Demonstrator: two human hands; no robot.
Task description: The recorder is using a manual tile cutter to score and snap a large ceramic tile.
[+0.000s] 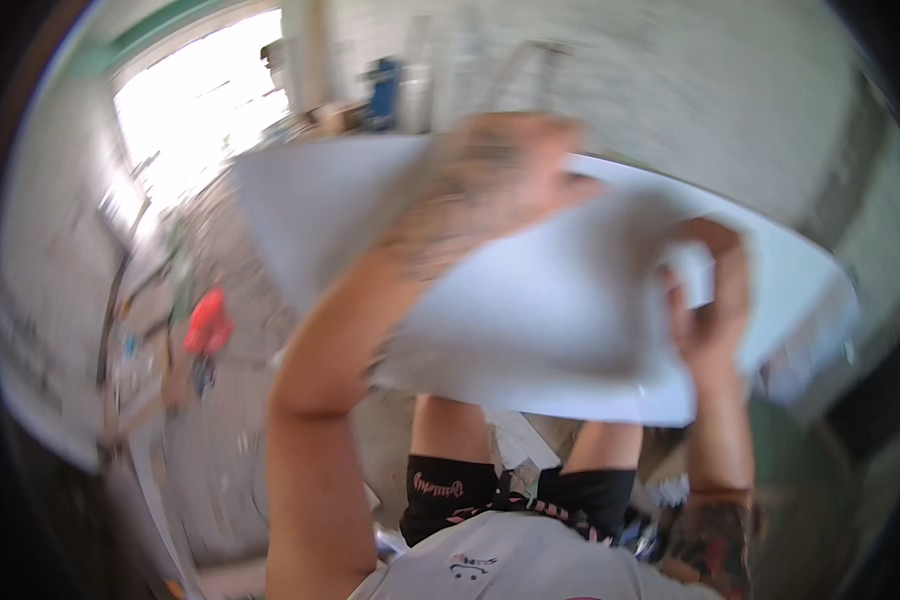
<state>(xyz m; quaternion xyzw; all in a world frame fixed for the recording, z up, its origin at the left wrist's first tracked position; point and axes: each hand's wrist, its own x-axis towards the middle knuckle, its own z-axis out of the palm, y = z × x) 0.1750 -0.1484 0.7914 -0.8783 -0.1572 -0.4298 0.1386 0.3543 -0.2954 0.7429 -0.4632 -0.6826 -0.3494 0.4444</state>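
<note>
A large white sheet or panel (pixel 530 310) spreads in front of me, its near edge above my thighs. It shows darker shading toward the right, where its surface looks curved. Above its far part is my left hand (pixel 535 165), the forearm crossing from lower left; motion smears its fingers, so their grip is unclear. Over the right part of the sheet my right hand (pixel 715 295) has its fingers curved, with a gap between thumb and fingers through which white shows. Whether its fingertips touch the sheet is too blurred to tell.
A blue object (pixel 382 92) and a brown box (pixel 338 118) stand by the far wall, near a bright opening (pixel 205 95). On the left, a red item (pixel 209 322) is above the cluttered floor (pixel 245 430). Translucent, plastic-like material (pixel 810 345) lies beyond the sheet's right edge.
</note>
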